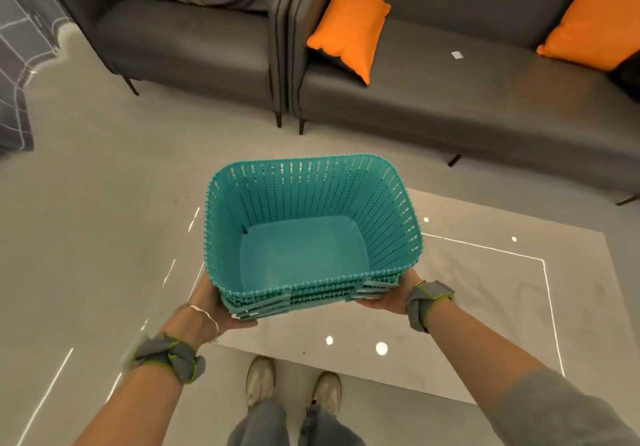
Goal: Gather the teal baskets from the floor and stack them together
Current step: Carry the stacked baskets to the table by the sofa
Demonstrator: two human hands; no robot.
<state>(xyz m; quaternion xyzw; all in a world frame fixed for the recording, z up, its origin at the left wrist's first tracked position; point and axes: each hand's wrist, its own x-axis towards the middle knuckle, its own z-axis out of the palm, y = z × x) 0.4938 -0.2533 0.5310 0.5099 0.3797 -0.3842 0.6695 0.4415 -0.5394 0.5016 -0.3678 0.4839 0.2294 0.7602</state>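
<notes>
While I stand over the floor, my left hand and right hand each clasp a near corner of the nested teal baskets, held level between them, long axis running hand to hand.

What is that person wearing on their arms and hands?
Each wrist has a grey fabric band edged in bright green: left band, right band. The left hand also has a thin bracelet. A grey sleeve covers the right upper forearm.
</notes>
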